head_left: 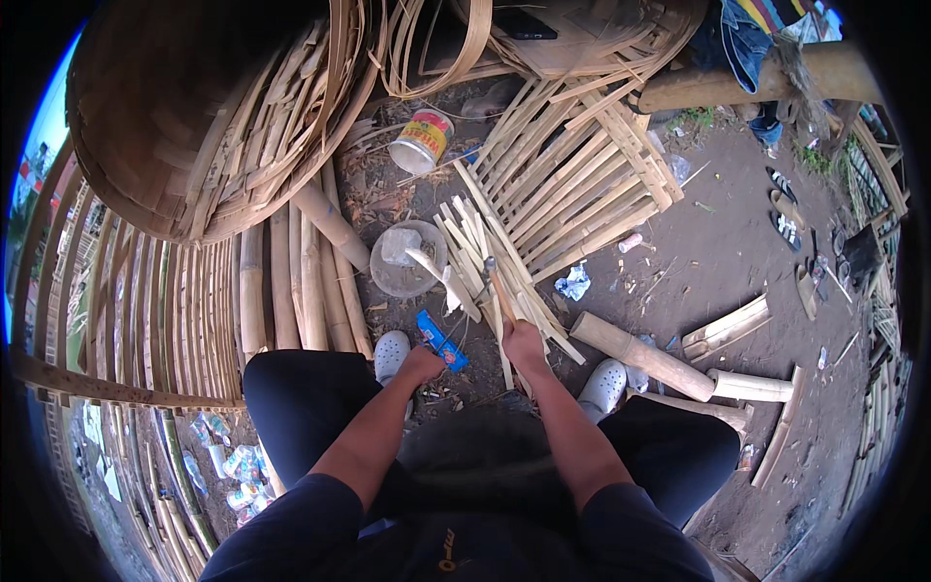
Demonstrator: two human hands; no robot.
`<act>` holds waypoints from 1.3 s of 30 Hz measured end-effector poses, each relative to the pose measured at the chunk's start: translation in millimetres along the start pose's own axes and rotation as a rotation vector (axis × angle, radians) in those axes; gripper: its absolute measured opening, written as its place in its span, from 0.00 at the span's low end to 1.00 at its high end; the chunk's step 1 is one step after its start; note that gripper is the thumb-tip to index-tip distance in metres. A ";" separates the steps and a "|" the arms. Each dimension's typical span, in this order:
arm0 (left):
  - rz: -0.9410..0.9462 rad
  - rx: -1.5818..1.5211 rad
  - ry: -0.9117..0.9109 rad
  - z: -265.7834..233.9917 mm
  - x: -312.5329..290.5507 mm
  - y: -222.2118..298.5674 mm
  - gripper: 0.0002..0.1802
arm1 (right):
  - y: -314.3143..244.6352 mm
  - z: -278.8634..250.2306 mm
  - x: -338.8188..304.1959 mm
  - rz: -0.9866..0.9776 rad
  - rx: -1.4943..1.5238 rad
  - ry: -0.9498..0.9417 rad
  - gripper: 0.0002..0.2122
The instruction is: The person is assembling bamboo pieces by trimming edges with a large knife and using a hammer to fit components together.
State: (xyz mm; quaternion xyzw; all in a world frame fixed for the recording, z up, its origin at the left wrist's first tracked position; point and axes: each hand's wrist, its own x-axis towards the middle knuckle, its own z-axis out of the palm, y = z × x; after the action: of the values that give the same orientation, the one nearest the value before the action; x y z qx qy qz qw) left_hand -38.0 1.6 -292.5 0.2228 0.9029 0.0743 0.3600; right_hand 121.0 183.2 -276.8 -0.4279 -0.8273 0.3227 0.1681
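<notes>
A broad, round, brown basket [126, 145] fills the upper left, with loose strips lying in it. Next in size, a slatted bamboo panel [582, 179] slopes across the middle ground. A thick bamboo tube [640, 355] lies to the right of the person's hands. Long split strips [475, 233] are heaped along the panel's near left edge, straight ahead of the hands. Left of that heap a grey basin [405, 284] holds a pale stone [396, 246]; a red-and-yellow tub [423, 141] lies tipped beyond it.

The wooden-handled tool [502, 297] is in the right hand [524, 346], whose fingers are wrapped round the handle; its small dark head points away, over the strips. The left hand [424, 365] has its fingers curled beside a blue packet [439, 339]. A thin dark piece [448, 341] crosses the packet, but I cannot tell whether the fingers pinch it.

To work well here, I would keep the right grip firm but relaxed, low on the handle, and let the tool's weight do the work. The left hand is best kept out of the swing, steadying from the side, and the strips should lie flat and supported so nothing springs up.
</notes>
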 end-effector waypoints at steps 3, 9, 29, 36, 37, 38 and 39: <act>-0.061 -0.181 -0.118 5.7 7.3 -10.1 0.21 | -67.2 -59.7 26.2 -0.088 0.196 0.189 0.20; -0.109 -0.192 -0.097 -7.9 -5.5 -9.1 0.20 | -100.4 -76.0 11.2 -0.192 0.465 0.301 0.15; -0.040 -0.373 -0.170 12.5 7.2 6.7 0.14 | 37.0 19.7 -30.1 -0.035 -0.110 -0.115 0.18; -0.074 -0.247 -0.114 19.7 8.6 -14.7 0.14 | -16.6 -25.6 -4.4 0.005 0.037 0.065 0.18; -0.044 -0.255 -0.098 25.8 15.7 -18.9 0.15 | -37.4 -41.3 7.1 -0.083 0.115 0.135 0.18; -0.015 -0.263 -0.081 31.8 21.6 -23.6 0.15 | -54.7 -53.9 15.2 -0.170 0.194 0.204 0.17; 0.017 -0.271 -0.067 37.9 26.5 -26.1 0.16 | -65.1 -62.0 19.5 -0.191 0.236 0.212 0.16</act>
State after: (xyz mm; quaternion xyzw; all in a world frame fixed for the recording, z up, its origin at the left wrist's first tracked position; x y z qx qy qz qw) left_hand -38.2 -10.6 -344.2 0.1821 0.8703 0.1910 0.4160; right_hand 105.0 195.6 -187.1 -0.3563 -0.7983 0.3530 0.3332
